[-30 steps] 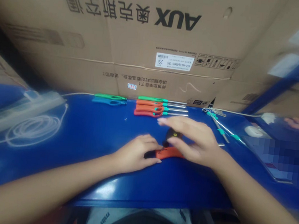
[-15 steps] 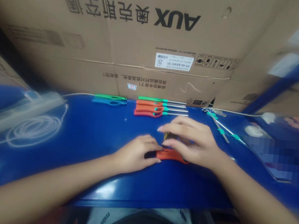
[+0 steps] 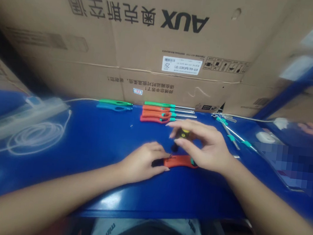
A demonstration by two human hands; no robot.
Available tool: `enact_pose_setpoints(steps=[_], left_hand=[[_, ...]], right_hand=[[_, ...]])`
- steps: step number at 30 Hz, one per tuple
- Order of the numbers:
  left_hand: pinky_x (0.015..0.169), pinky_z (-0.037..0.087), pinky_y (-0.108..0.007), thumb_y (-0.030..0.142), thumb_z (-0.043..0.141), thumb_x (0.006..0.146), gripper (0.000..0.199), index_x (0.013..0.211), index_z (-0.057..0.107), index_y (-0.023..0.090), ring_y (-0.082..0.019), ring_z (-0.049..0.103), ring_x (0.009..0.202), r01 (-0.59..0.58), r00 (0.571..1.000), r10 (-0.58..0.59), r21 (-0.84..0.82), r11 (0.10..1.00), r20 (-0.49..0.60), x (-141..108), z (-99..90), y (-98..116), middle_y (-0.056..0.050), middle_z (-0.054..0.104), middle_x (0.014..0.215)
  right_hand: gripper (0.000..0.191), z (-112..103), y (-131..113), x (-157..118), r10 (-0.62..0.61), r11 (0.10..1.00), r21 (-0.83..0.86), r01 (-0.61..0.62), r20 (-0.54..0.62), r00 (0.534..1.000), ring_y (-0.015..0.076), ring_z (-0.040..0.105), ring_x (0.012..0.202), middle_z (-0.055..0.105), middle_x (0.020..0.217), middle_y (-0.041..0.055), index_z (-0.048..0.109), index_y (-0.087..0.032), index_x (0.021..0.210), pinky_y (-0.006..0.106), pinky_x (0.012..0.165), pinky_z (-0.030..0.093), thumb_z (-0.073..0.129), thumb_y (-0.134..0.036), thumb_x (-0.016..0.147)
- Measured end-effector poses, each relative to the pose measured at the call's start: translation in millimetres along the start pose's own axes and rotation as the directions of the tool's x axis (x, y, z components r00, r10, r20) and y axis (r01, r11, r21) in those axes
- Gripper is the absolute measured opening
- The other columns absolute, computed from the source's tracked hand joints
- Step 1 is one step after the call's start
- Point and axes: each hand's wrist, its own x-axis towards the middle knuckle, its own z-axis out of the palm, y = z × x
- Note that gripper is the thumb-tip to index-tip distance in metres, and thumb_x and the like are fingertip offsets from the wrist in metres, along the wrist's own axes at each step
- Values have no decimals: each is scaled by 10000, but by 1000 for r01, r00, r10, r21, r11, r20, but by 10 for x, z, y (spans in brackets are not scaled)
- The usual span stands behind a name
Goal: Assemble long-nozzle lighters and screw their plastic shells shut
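On the blue tabletop (image 3: 86, 139), orange handle (image 3: 178, 160) lies lengthwise; left hand (image 3: 144, 157) pinches its left end, right hand (image 3: 208, 146) grasps a black-and-yellow tool (image 3: 183, 135) above it. Tip contact: can't tell. Probably best: pin that end firmly, keep tool square to handle. Versus half a second ago: tool top shows more, green part (image 3: 193, 161) now visible at handle's right end.

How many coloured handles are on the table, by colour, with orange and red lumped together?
Green handles: 2
Blue handle: 1
Orange or red handles: 4, including the nearest one
Total: 7
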Motion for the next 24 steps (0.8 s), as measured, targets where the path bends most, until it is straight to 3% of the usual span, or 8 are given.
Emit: enact_pose_setpoints(steps=[2,4,8,11,15,18,22,24], left_hand=[[938,516,-412,338,712,900,293,1148,712,180,-246,648,986,-4,1000,4,0,1000,3,-1,7,-4,-88,713,1041],[945,512,-413,335,714,900,303,1158,710,175,-243,647,987,-5,1000,5,-1,1000,-1,-2,11,-5,-87,712,1043],[886,529,-384,348,715,899,299,1145,720,176,-230,643,951,5,1000,-5,5,1000,-11,-2,12,6,-86,709,1015],[884,532,-384,346,713,901,277,1123,731,182,-231,648,945,13,1000,-13,6,1000,-17,-6,19,9,-85,711,1003],[937,519,-397,330,712,902,273,1136,727,189,-239,654,982,10,1000,-10,9,1000,-20,-12,37,2,-80,721,1034],[943,514,-400,332,712,903,287,1149,725,186,-236,656,975,7,1000,-7,12,1000,-30,-11,39,6,-78,723,1035],[872,529,-379,335,729,888,257,1078,742,162,-225,650,919,9,999,-9,14,1000,-46,-5,35,17,-74,714,971],[860,527,-376,340,732,886,246,1055,745,162,-223,648,907,8,999,-7,17,1000,-51,-5,37,16,-71,711,952]], right_hand=[[241,9,32,1,-79,990,-121,70,-73,994,136,658,715,737,874,41,719,-183,1113,251,654,555,725,-213,874],[274,7,46,-4,-147,973,-192,131,-75,986,142,668,736,739,861,36,712,-194,1145,266,720,564,731,-230,874],[383,-13,1,-19,-107,991,-75,110,43,993,158,709,928,732,1138,89,579,-203,1370,319,879,569,498,-192,995],[352,-8,-27,-24,-74,997,-22,76,84,994,155,706,885,733,1095,91,594,-187,1328,292,785,579,489,-185,992],[217,12,30,-30,-138,968,-216,128,-31,990,127,637,664,733,882,41,677,-194,1119,248,637,531,682,-262,913],[245,19,78,-37,-201,939,-293,178,-50,978,129,622,645,713,811,29,682,-186,1094,247,640,522,725,-309,887],[386,47,60,-44,-108,986,-124,110,17,994,157,680,851,717,1089,101,543,-169,1368,293,777,563,510,-203,985],[415,67,48,-47,-51,999,2,51,53,997,154,679,865,698,1127,106,503,-177,1404,290,760,572,468,-176,991]])
